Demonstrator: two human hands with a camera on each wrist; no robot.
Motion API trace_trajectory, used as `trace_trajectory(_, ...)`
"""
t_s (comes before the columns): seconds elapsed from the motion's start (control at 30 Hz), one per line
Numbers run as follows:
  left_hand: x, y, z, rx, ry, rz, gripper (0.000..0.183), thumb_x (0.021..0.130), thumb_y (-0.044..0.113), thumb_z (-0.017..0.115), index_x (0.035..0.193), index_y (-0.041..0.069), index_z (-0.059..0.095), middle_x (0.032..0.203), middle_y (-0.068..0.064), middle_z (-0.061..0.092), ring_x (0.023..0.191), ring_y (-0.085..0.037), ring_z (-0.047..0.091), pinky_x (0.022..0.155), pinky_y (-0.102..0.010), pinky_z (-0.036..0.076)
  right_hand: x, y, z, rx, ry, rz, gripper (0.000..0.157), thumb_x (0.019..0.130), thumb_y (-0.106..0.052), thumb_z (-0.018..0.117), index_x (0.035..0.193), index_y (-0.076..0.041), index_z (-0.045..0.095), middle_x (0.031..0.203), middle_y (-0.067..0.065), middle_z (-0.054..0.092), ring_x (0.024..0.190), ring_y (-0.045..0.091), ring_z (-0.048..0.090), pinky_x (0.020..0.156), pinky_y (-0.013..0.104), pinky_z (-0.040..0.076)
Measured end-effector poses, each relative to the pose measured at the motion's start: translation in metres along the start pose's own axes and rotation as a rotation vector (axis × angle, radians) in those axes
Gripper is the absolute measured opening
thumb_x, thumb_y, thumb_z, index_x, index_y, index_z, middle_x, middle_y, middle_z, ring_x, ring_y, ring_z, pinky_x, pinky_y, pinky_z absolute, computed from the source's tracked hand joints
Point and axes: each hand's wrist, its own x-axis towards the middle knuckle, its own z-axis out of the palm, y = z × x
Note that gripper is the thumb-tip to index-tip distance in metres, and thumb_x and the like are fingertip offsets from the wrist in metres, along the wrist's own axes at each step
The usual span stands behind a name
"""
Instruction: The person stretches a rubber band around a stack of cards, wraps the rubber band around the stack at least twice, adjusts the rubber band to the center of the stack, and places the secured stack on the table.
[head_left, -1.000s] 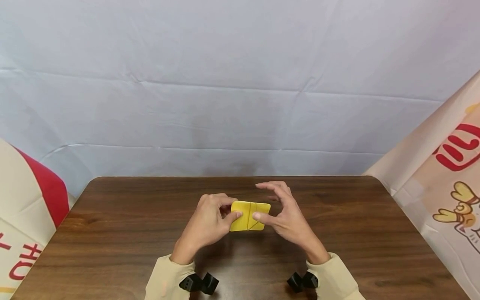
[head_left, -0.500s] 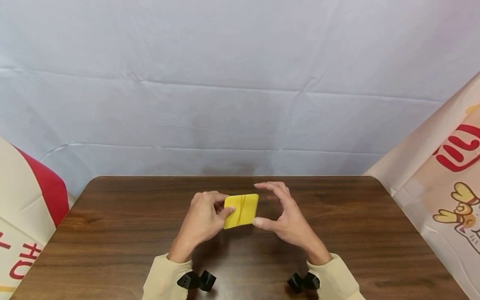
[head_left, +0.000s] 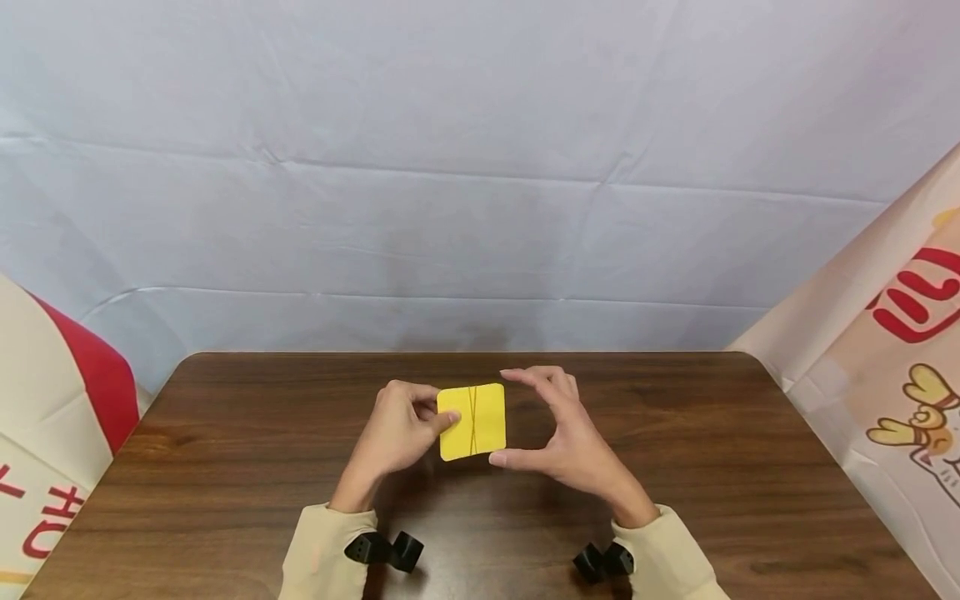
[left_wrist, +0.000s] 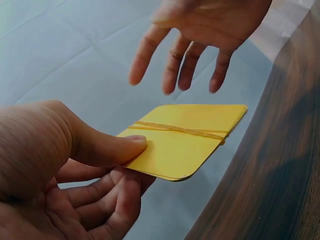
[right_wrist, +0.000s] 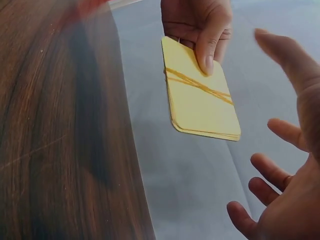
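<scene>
My left hand (head_left: 395, 429) pinches a thin stack of square yellow cards (head_left: 489, 417) with rounded corners, thumb on the face and fingers behind. A tan rubber band (right_wrist: 200, 86) wraps the stack and crosses itself near the middle. Layered card edges show in the right wrist view. Beside the stack, my right hand (head_left: 567, 433) has its fingers spread and holds nothing. Its thumb tip appears close to the lower right corner in the head view, while the right wrist view shows a gap. The back of the stack is hidden.
Below both hands lies a dark wood-grain table (head_left: 247, 467). A pale cloth (head_left: 465, 233) hangs behind its far edge. Printed cloths hang at the left (head_left: 67, 367) and right (head_left: 885, 367). Black wrist cameras sit on both cream sleeves (head_left: 330, 550).
The left hand has moved left with the card stack and turned its face more toward the head camera. The right thumb has come off the face; the band's two strands now cross.
</scene>
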Motion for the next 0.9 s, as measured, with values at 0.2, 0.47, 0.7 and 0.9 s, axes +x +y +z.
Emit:
trace_trajectory(0.2,0.0,-0.003,-0.002,-0.103,-0.082,-0.072,0.025,0.081,0.01,0.072,0.062,0.008,0.056,0.054,0.003,0.044,0.045,-0.005,0.038,0.045,-0.022,0.034,-0.001,0.017,0.007,-0.104,-0.042,0.002,0.094,0.058,-0.056,0.082,0.138,-0.041,0.036,0.128,-0.007,0.031,0.12,0.015,0.026,0.088,0.049,0.038)
trace_trajectory(0.47,0.002,-0.013,0.0,-0.355,-0.153,-0.161,0.021,0.08,0.005,0.073,0.097,-0.001,0.063,0.082,-0.011,0.065,0.074,-0.021,0.066,0.07,-0.037,0.052,0.0,0.03,0.012,-0.226,-0.068,-0.05,0.098,0.056,-0.061,0.081,0.14,-0.04,0.035,0.129,-0.009,0.032,0.121,0.016,0.024,0.088,0.05,0.037)
trace_trajectory(0.7,0.002,-0.014,-0.001,-0.377,-0.179,-0.178,0.032,0.078,0.004,0.074,0.107,0.006,0.061,0.075,-0.011,0.064,0.066,-0.024,0.059,0.063,-0.036,0.048,0.001,0.034,0.014,-0.222,-0.067,-0.057,0.091,0.058,-0.058,0.081,0.136,-0.04,0.04,0.127,-0.008,0.035,0.119,0.017,0.027,0.087,0.05,0.037)
trace_trajectory(0.9,0.003,-0.016,0.0,-0.352,-0.189,-0.17,0.032,0.078,0.006,0.075,0.107,0.009,0.061,0.075,-0.011,0.066,0.066,-0.025,0.061,0.063,-0.034,0.046,0.0,0.041,0.018,-0.222,-0.065,-0.054,0.086,0.059,-0.059,0.08,0.134,-0.039,0.043,0.127,-0.009,0.036,0.118,0.016,0.028,0.087,0.05,0.036)
